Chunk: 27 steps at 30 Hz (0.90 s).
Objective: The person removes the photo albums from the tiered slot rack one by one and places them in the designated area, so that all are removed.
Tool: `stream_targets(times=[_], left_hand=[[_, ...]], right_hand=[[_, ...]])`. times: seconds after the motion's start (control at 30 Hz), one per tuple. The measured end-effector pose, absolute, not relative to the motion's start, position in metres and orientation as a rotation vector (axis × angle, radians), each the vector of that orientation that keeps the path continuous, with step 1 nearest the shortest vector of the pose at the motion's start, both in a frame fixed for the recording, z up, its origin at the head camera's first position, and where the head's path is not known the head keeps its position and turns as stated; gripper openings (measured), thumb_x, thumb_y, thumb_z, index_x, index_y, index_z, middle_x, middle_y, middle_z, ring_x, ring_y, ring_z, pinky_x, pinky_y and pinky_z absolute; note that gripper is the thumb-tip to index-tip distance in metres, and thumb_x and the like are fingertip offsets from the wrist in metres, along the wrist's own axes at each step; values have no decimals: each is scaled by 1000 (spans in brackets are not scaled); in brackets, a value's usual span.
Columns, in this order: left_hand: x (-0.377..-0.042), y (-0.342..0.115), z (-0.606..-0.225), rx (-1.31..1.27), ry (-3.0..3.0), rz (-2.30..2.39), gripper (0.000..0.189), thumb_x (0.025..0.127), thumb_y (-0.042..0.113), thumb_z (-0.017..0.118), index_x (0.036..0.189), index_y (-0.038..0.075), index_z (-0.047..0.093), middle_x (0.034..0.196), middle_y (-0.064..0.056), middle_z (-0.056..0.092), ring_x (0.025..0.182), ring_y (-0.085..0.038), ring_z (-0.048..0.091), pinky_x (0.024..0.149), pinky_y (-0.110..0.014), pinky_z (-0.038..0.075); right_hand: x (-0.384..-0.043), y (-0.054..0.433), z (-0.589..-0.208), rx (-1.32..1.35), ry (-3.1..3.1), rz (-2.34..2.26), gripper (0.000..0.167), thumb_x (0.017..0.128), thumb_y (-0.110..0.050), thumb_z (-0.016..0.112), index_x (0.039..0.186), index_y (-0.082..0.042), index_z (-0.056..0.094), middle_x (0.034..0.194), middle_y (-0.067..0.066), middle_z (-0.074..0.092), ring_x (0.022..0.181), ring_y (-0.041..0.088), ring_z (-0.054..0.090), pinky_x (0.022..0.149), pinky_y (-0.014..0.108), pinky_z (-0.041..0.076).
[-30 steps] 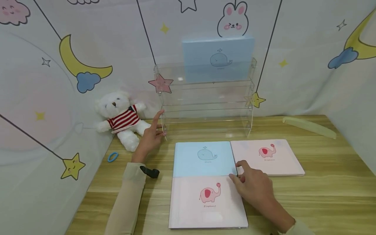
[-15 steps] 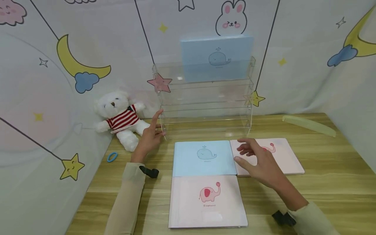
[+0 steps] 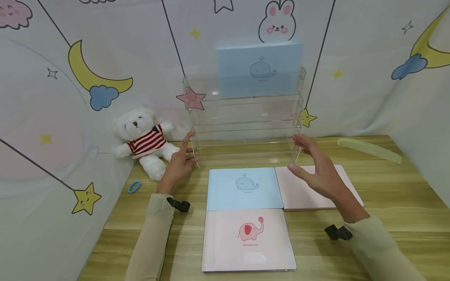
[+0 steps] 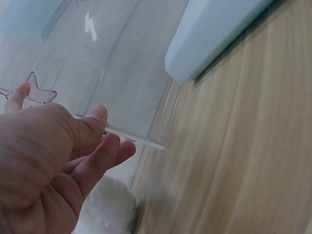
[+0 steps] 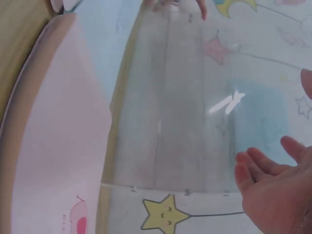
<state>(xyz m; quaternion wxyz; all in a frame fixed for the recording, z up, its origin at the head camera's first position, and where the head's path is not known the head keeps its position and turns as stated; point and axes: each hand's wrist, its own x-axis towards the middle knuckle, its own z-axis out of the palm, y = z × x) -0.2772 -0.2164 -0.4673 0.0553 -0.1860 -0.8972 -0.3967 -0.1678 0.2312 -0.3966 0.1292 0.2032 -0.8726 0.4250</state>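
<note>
My left hand [image 3: 179, 166] is at the left side panel of a clear acrylic tiered rack [image 3: 242, 114]. In the left wrist view, its thumb and fingers [image 4: 96, 113] pinch the panel's edge. My right hand [image 3: 321, 173], fingers spread, hovers over a pink picture book [image 3: 297, 195] near the rack's lower right side. In the right wrist view that hand [image 5: 282, 192] holds nothing and appears apart from the rack. A light-blue whale book [image 3: 234, 76] stands in the rack's top tier. Before the rack lie another blue whale book [image 3: 225, 191] and a pink elephant book [image 3: 225, 253].
A white teddy bear [image 3: 149, 140] in a striped shirt leans left of the rack. A blue ring [image 3: 134, 187] lies on the wooden table [image 3: 397, 218]. At the back right is a pale green strip [image 3: 369, 150]. A printed cloth [image 3: 369, 105] hangs behind.
My right hand has left the corner where the books meet and moved up and right toward the rack's right side. My left hand stays at the rack's left panel.
</note>
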Motion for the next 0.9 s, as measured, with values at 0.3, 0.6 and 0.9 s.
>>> stream_targets(times=[0.3,0.6,0.9], left_hand=[[-278,-216,-468,-564,-2733,-1209,105,103,0,69,169,52,7,142,-35,63,124,-45,73,99,-56,64],[-277,-216,-466,-546,-2735,-1207,104,103,-1,69,170,50,9,142,-36,63,126,-46,72,100,-58,64],[-278,-216,-466,-553,-2737,-1222,104,103,-1,69,170,50,8,140,-32,66,123,-44,74,99,-55,65]], right_hand=[[-190,235,-379,600,-2477,1323,82,101,-11,71,170,-17,27,172,14,40,159,39,39,123,14,33],[-212,235,-345,618,-2366,1341,84,98,-7,70,170,-17,27,174,13,36,162,40,35,136,52,30],[-228,233,-316,611,-2274,1350,84,97,-12,68,170,-16,27,174,9,37,163,33,35,136,34,29]])
